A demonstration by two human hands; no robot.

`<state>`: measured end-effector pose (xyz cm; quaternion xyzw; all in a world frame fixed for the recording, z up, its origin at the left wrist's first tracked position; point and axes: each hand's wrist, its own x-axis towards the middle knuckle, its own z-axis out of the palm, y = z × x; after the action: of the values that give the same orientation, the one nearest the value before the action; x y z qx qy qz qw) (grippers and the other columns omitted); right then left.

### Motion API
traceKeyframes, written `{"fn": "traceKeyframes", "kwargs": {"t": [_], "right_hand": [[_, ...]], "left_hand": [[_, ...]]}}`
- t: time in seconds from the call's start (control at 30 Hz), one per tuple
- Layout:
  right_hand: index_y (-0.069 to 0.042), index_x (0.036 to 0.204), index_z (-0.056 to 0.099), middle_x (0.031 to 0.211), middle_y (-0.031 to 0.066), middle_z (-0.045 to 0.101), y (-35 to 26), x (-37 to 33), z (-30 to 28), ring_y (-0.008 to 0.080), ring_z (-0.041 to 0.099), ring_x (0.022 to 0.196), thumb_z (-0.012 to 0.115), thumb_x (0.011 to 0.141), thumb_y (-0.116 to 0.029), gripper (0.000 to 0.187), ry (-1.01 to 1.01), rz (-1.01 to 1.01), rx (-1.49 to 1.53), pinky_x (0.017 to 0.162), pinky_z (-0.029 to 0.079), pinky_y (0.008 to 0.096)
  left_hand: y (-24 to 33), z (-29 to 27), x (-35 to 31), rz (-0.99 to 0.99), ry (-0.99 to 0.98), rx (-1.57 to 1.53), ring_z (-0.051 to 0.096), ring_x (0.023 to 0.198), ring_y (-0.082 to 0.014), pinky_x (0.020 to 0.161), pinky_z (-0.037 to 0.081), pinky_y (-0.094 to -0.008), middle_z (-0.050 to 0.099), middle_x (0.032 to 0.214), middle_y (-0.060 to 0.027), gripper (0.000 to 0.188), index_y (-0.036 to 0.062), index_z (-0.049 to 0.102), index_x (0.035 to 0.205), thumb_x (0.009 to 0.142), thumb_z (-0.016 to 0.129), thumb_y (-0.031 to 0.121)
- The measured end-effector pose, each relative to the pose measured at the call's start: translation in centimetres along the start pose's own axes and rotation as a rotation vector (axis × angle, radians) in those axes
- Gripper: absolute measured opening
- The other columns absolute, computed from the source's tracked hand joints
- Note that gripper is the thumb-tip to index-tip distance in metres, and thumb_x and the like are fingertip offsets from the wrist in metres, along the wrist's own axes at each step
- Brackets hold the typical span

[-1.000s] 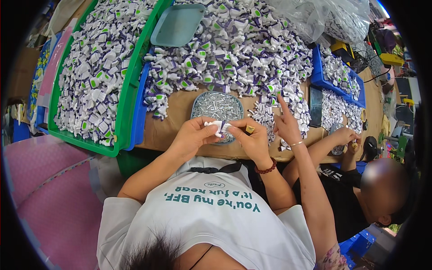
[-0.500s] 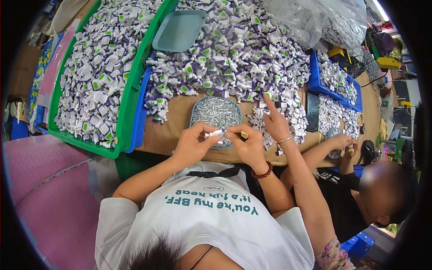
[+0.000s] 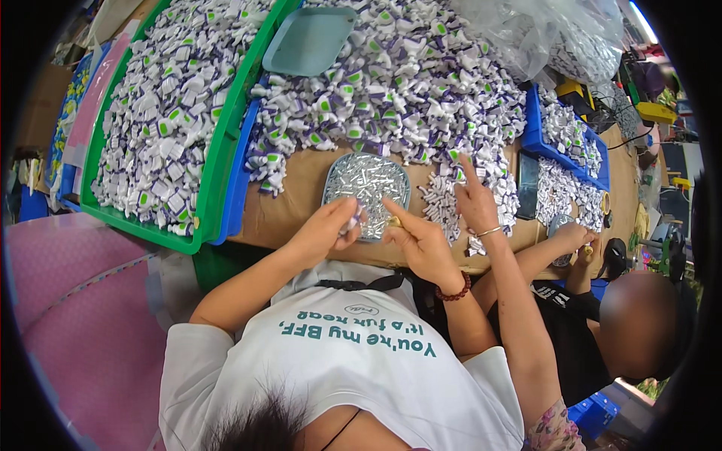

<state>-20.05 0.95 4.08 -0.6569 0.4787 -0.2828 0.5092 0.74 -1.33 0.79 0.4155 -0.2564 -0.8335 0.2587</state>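
Observation:
My left hand (image 3: 329, 229) is closed round a small white-and-purple plastic figure piece (image 3: 354, 220), mostly covered by the fingers. It is just over the near left side of a grey-blue tray (image 3: 329, 197) filled with small silver metal pins (image 3: 365, 179). My right hand (image 3: 423, 242) is at the near right side of the tray, index finger stretched toward the pins. Between its fingers and palm shows a small brass-coloured piece (image 3: 394, 222), whose full shape is hidden. Several inches apart, the two hands do not touch.
A large heap of figure pieces (image 3: 421, 83) covers the table's far side. A green bin (image 3: 214, 161) of them stands left, with a pale tray (image 3: 310, 41) beside it. Another person's hand (image 3: 477, 207) points at the heap. A co-worker's hands (image 3: 575, 239) work at right.
My hands have moved apart; the left went left with the figure piece. My right index finger now stretches toward the pins. The view has shifted slightly.

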Motion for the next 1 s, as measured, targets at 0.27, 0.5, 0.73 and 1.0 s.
{"fn": "traceKeyframes", "kwargs": {"t": [0.27,0.5,0.73,1.0], "right_hand": [[-0.001,0.140,0.029,0.076,0.0122,0.067,-0.2,0.1,1.7,0.0168,0.066,0.069,0.058,0.088,-0.009,0.060,-0.142,0.042,0.103,0.069,0.049,0.0271],[-0.001,0.138,0.034,0.080,0.0143,0.068,-0.2,0.2,1.8,0.0143,0.065,0.072,0.060,0.087,-0.009,0.058,-0.143,0.071,0.119,0.069,0.049,0.0268],[0.002,0.125,0.052,0.083,0.0108,0.067,1.5,-0.1,2.2,0.0058,0.057,0.075,0.070,0.080,-0.010,0.050,-0.124,0.016,0.378,0.067,0.048,0.0238],[-0.001,0.112,0.063,0.080,0.0086,0.067,2.5,0.4,2.5,0.0127,0.060,0.067,0.076,0.071,-0.007,0.043,-0.090,-0.160,0.194,0.059,0.046,0.0241]], "left_hand": [[0.1,-0.2,-0.2,-0.001,-0.111,0.079,0.036,0.049,-0.0049,0.044,0.029,-0.0187,0.048,0.062,0.0008,0.044,0.0054,0.055,0.093,0.098,0.035,0.044],[-0.5,0.9,-0.5,0.112,-0.063,0.246,0.044,0.059,-0.0043,0.052,0.039,-0.0191,0.052,0.075,0.0018,0.043,0.0040,0.056,0.100,0.099,0.035,0.042],[-1.2,0.5,-1.4,0.160,-0.055,0.525,0.046,0.053,-0.0076,0.048,0.039,-0.0230,0.051,0.068,-0.0007,0.044,0.0027,0.054,0.095,0.100,0.030,0.039],[-4.1,0.1,-2.1,0.187,-0.045,0.513,0.044,0.053,-0.0057,0.049,0.038,-0.0194,0.051,0.072,0.0001,0.047,0.0031,0.052,0.107,0.100,0.026,0.042]]}}
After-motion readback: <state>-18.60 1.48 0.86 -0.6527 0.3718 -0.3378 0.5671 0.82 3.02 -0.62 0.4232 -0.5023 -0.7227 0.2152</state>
